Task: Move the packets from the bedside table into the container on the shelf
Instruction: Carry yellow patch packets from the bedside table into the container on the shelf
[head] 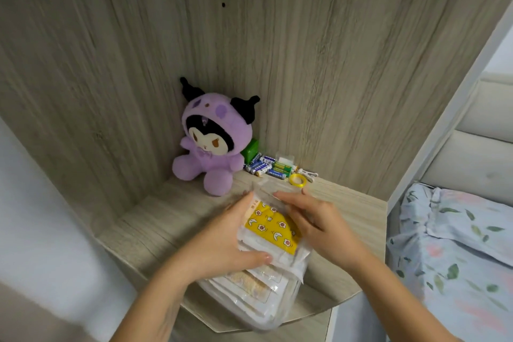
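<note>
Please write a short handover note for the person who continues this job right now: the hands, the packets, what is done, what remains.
Left hand: grips the left side of the packets.
Right hand: fingers lie on the top packet, at its right side.
The packets are in the clear container on the shelf.
Done: the packets in view are in the container.
Left: settle the stack, let go. The bedside table is out of view, so check it for more packets.
</note>
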`<state>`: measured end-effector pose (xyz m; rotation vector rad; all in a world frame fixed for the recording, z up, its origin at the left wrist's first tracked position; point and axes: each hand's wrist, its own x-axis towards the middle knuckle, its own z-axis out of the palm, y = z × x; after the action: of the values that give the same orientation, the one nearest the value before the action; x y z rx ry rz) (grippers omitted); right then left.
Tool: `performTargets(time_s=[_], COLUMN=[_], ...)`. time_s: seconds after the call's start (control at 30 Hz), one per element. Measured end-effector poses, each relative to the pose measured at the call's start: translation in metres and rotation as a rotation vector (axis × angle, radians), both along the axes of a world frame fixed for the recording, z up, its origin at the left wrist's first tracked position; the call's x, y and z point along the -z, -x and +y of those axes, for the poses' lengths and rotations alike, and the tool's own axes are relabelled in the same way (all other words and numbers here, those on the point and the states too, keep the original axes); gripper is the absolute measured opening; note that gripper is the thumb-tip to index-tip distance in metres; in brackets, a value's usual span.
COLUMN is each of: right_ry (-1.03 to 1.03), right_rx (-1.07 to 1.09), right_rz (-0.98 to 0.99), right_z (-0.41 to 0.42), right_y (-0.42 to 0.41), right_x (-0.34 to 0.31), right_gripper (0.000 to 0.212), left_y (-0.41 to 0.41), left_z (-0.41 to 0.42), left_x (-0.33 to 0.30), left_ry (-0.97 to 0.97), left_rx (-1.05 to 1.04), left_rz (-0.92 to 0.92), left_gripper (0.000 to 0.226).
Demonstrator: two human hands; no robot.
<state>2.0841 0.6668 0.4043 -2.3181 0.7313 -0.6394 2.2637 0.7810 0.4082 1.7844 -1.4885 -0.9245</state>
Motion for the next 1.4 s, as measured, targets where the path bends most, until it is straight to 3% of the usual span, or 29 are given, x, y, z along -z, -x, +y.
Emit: performTargets(time_s=[0.07,0.17,0.23,0.3,0.37,0.43,0.53,0.63,0.77,0.87,0.97,1.07,1.17,1.27,1.33,1.4], right_ry=[-0.008,-0.124,-0.217,-0.339,-0.489,-0.580,-0.564,-0.497,-0.409,-0.177,-0.077,-0.050,0.057,-0.029,-0.178,-0.193], right_rx=[-0.015,0.065,0.251,0.474,0.575,0.547,0.480,0.421,0.459,0.434,0.362,0.359,0.344,0.300,0.297,0.291], right_rz=[-0.006,-0.202,-0.435,-0.597,-0.596,-0.495,-0.411,-0.307,-0.379,-0.339,-0.098,0.208,0.319,0.250,0.010,-0.161], right_z=[0.002,0.006,0.009,0.011,0.013,0.017,0.027,0.032,0.024,0.012,0.002,0.005,0.008,0.006,0.007,0.009], right_y=[0.002,0.006,0.008,0.007,0.003,-0.006,-0.016,-0.015,-0.010,-0.017,-0.028,-0.032,-0.033,-0.030,-0.019,-0.002], right_x=[0.002,0.000,-0.002,-0.004,-0.006,-0.002,0.009,0.013,0.001,-0.019,-0.020,-0.007,-0.003,-0.008,-0.013,-0.015], right_gripper=[0.034,0.034,0.036,0.039,0.045,0.050,0.052,0.052,0.051,0.050,0.051,0.053,0.051,0.049,0.047,0.049], left_y=[-0.002,-0.002,-0.007,-0.013,-0.017,-0.018,-0.012,-0.010,-0.018,-0.012,-0.001,0.004,-0.003,-0.004,-0.007,-0.006], left_z=[0.000,-0.002,-0.008,-0.016,-0.033,-0.045,-0.068,-0.072,-0.070,-0.082,-0.084,-0.085,-0.081,-0.072,-0.061,-0.043], left_x=[0.001,-0.008,-0.016,-0.025,-0.031,-0.021,-0.014,-0.004,-0.008,-0.021,-0.015,-0.009,-0.001,-0.009,-0.015,-0.020], left_ry=[0.004,0.067,0.146,0.208,0.179,0.164,-0.049,-0.235,-0.051,0.134,0.034,-0.037,-0.090,-0.089,-0.031,0.021], left_rx=[0.027,-0.050,-0.243,-0.405,-0.401,-0.202,-0.236,-0.058,-0.149,-0.154,-0.035,-0.002,0.044,0.033,-0.030,-0.036], left_rz=[0.152,0.272,0.312,0.493,0.744,0.755,0.599,0.522,0.637,0.451,-0.027,-0.113,-0.110,-0.021,-0.004,-0.125], left_gripper=[0.112,0.070,0.057,0.041,0.042,0.050,0.053,0.072,0.052,0.050,0.051,0.052,0.054,0.053,0.054,0.058])
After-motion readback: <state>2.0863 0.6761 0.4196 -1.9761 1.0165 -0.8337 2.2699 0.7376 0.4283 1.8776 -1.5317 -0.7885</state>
